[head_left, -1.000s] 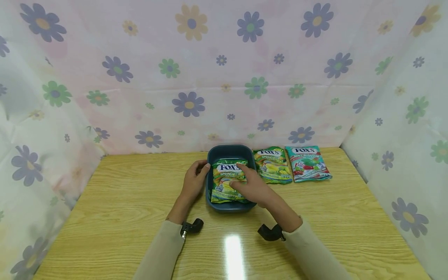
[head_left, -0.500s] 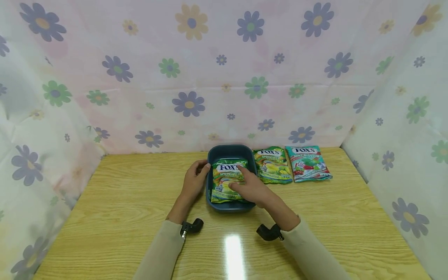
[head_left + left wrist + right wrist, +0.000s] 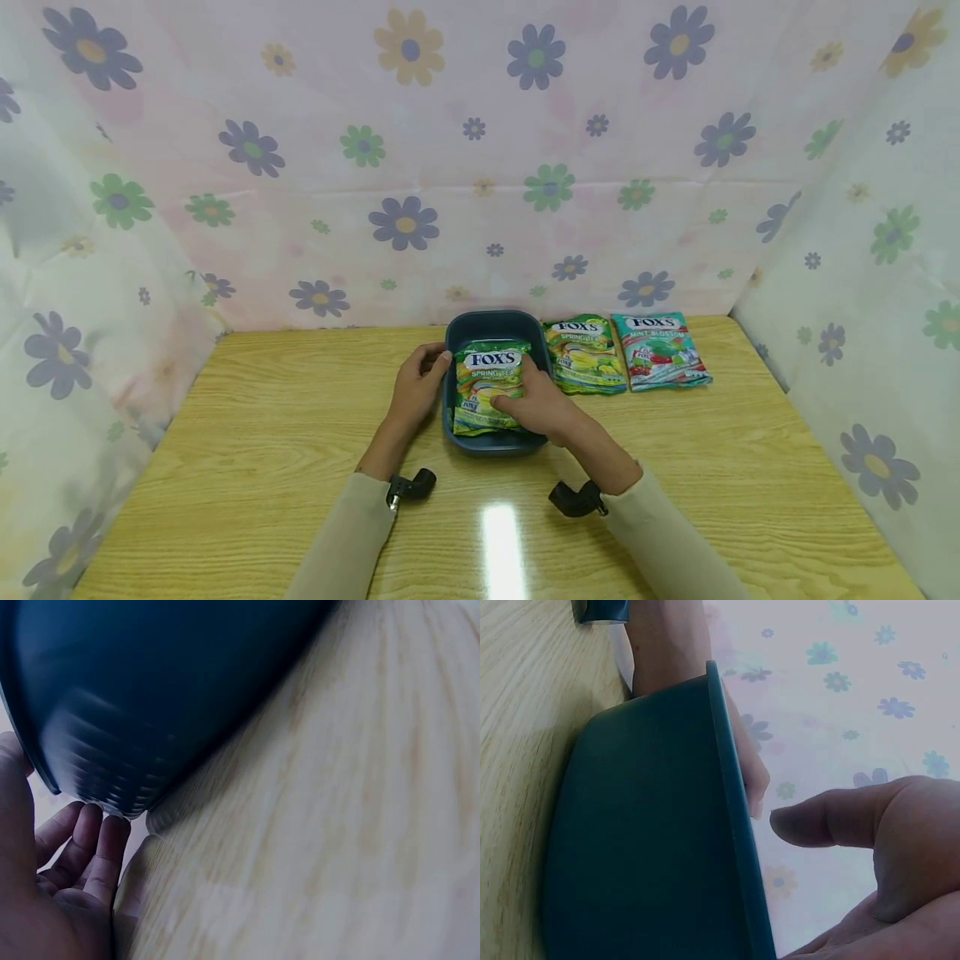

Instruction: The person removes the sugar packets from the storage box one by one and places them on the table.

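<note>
A dark blue-green plastic bin (image 3: 495, 447) stands on the wooden table, with a green FOX'S Spring Tea candy bag (image 3: 487, 392) lying inside it. At the bin's left side my left hand (image 3: 417, 385) holds it, thumb at the rim and bent fingers (image 3: 90, 840) against the outer wall. My right hand (image 3: 547, 408) reaches over the right rim. Its thumb (image 3: 810, 819) is stretched out above rim height, apart from the wall in the right wrist view. The other right fingers go down at the bag's right edge and are mostly hidden.
Right of the bin lies another green Spring Tea bag (image 3: 585, 354), almost against the wall of the bin. Beside it is a turquoise FOX'S Mint Blossom bag (image 3: 660, 352). Flowered cloth (image 3: 480, 250) hangs along the table's back edge and both sides.
My right fingers have moved from the top of the bag to its right edge, uncovering more of the printed name. The left hand and bin have stayed put.
</note>
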A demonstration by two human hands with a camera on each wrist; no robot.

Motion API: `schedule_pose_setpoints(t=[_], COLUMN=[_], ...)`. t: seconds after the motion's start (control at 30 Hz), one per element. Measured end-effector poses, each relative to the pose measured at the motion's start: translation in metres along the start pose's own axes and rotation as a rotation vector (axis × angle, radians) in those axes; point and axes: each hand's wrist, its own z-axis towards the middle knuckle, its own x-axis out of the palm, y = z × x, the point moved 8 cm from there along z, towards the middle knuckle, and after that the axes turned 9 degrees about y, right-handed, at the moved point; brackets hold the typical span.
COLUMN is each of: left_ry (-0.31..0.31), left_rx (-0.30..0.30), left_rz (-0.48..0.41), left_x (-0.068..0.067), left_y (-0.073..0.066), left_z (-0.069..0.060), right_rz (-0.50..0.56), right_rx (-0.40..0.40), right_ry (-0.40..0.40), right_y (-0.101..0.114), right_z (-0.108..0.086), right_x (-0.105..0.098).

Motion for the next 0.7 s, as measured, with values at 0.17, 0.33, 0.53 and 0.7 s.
schedule_pose_setpoints(t=[0.17,0.33,0.53,0.7], left_ry=[0.001,-0.002,-0.009,-0.012], left_rx=[0.003,0.001,-0.006,0.001], left_rz=[0.002,-0.001,-0.003,-0.001], left_x=[0.0004,-0.0001,0.0002,0.0007], left_y=[-0.0004,-0.0009,-0.0017,-0.0036], left_z=[-0.0002,-0.0011,-0.0017,-0.0015], right_rz=[-0.015,-0.007,0.038,0.092], right_rx=[-0.008,0.003,0.019,0.035], right_ry=[-0.033,-0.052,-0.065,-0.066], right_y=[0.0018,0.0005,-0.0030,-0.0053], right_z=[-0.0004,-0.0001,0.0012,0.0034], right_x=[-0.0018,-0.0023,-0.0036,-0.0048])
